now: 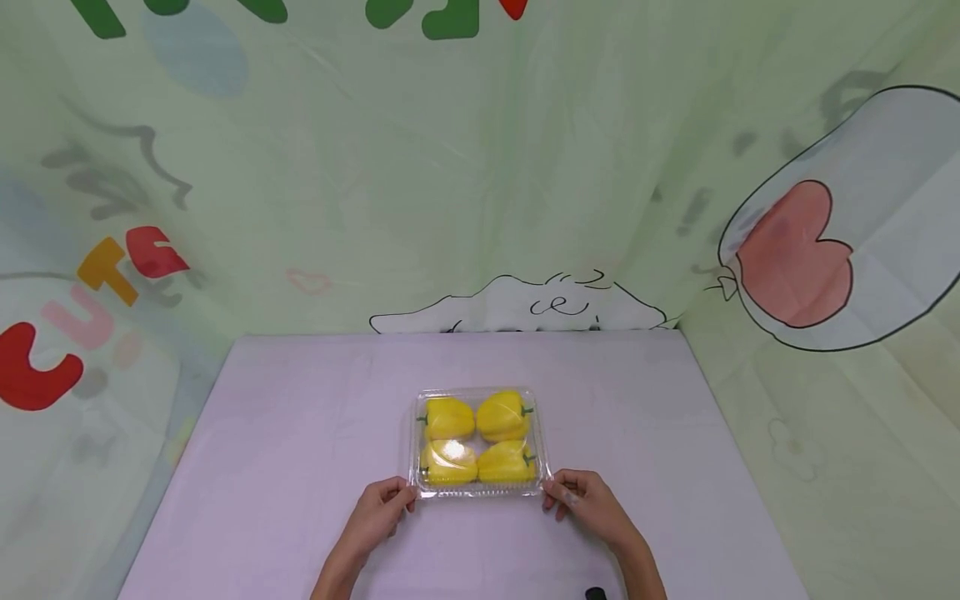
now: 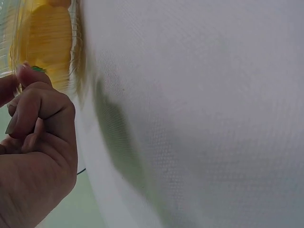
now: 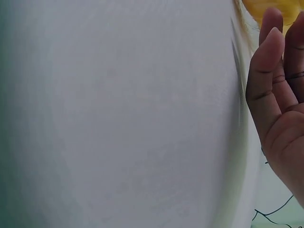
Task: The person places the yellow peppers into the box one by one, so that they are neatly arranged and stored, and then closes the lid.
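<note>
A clear plastic clamshell box [image 1: 480, 492] lies in the middle of the table with its lid down. Inside it are several yellow bell peppers [image 1: 504, 417] with green stems, set in two rows. My left hand [image 1: 378, 510] pinches the box's near left corner between thumb and fingers; in the left wrist view the fingers of that hand [image 2: 42, 118] are curled at the box edge. At the near right corner, my right hand [image 1: 592, 506] grips the rim. The right wrist view shows its fingers [image 3: 267, 57] bent beside a yellow pepper [image 3: 270, 10].
A pale lilac cloth covers the table [image 1: 300, 417]. Printed curtains [image 1: 480, 183] with letters and a balloon drawing rise along its back and sides. A small black object [image 1: 596, 593] shows at the bottom edge of the head view, near my right forearm.
</note>
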A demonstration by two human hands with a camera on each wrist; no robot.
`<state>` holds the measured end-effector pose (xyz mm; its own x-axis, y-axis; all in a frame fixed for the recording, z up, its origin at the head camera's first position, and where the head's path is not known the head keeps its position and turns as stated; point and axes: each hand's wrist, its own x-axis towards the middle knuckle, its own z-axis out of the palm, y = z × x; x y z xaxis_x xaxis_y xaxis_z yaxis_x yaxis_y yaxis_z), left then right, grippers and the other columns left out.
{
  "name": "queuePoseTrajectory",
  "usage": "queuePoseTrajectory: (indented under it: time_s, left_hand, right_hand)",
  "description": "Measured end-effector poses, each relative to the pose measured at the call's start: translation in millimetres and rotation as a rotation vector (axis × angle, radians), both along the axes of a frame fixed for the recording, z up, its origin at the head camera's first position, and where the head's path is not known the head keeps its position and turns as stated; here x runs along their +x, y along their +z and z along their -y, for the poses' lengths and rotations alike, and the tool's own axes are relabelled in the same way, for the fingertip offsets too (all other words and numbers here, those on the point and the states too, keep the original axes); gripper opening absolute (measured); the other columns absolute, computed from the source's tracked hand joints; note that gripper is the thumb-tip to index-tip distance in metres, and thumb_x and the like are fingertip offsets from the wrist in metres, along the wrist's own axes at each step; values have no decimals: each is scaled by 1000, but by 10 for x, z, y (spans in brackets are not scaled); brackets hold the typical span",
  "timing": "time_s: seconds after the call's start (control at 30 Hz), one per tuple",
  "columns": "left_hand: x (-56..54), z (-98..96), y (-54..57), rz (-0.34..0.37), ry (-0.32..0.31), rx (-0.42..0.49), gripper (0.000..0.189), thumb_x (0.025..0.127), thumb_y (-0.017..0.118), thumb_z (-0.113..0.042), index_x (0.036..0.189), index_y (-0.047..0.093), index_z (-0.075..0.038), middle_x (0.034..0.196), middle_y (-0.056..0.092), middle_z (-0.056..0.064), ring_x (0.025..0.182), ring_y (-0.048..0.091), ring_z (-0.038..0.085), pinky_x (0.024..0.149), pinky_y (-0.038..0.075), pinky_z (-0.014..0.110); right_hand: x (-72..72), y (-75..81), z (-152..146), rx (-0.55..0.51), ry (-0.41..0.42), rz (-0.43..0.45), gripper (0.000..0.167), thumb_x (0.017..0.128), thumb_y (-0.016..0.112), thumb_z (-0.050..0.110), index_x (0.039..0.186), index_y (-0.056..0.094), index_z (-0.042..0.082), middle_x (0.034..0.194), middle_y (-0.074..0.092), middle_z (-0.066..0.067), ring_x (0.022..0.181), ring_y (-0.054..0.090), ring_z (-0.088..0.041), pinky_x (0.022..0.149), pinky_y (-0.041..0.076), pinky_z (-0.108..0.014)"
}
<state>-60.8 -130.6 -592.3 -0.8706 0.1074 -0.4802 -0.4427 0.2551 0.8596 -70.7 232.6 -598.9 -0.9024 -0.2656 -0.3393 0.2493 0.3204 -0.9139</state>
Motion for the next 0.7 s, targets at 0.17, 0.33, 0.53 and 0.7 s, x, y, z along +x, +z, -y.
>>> queuePoseTrajectory:
  time_s: [0.17, 0.33, 0.53, 0.7]
  left_hand:
    - [-5, 2, -12, 3, 8, 4, 28, 99, 65, -24, 92, 68, 3, 63, 52, -7, 51, 34, 8, 45, 29, 18]
    - [13, 28, 21, 0, 6, -33, 29, 101, 66, -28, 97, 71, 0, 72, 60, -4, 55, 39, 9, 46, 33, 19]
    - [18, 125, 95, -60, 68, -121, 32, 106, 62, -34, 112, 73, -4, 93, 72, 5, 70, 56, 14, 52, 46, 22]
    - [38, 216, 126, -207, 134, -290, 29, 107, 61, -31, 123, 71, -8, 113, 76, 8, 84, 65, 14, 61, 53, 23]
  right_hand:
    - [4, 2, 10, -6, -14, -1, 37, 105, 66, 28, 99, 72, -8, 89, 76, -15, 74, 67, -17, 67, 61, -29]
    - [17, 0, 26, -12, -21, -8, 36, 104, 67, 28, 100, 72, -8, 91, 75, -16, 76, 68, -17, 69, 62, -29]
    - [33, 28, 24, 119, -40, -53, 34, 106, 64, 33, 108, 74, 0, 95, 76, -10, 79, 69, -16, 69, 61, -28]
    - [95, 58, 11, 361, -166, -184, 30, 105, 65, 40, 109, 78, 13, 97, 78, 1, 87, 69, -9, 70, 58, -23]
